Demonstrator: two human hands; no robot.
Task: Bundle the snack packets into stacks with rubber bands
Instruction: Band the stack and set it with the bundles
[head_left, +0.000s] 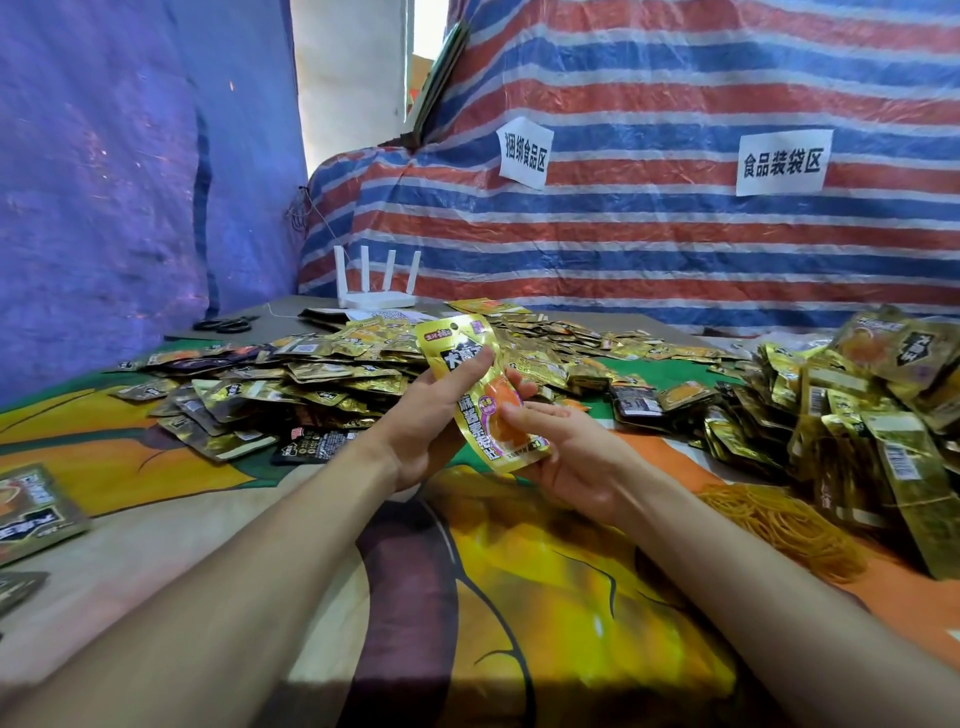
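Note:
A gold snack packet (470, 358) with black and orange print is held upright above the table, between both hands. My left hand (431, 421) grips its left side, thumb across the front. My right hand (561, 452) holds its lower right corner, thumb on the front. I cannot tell whether more packets lie behind it. A wide heap of loose packets (322, 374) spreads across the table behind my hands. Bundled stacks of packets (857, 415) pile up at the right. A mound of yellow rubber bands (779, 525) lies just right of my right forearm.
A white router (376, 286) stands at the back beside black scissors (226, 325). Two larger packets (31, 509) lie at the left edge. Striped tarpaulin with two paper signs (782, 162) closes off the back; blue tarpaulin is on the left. A colourful printed cloth (519, 597) covers the table.

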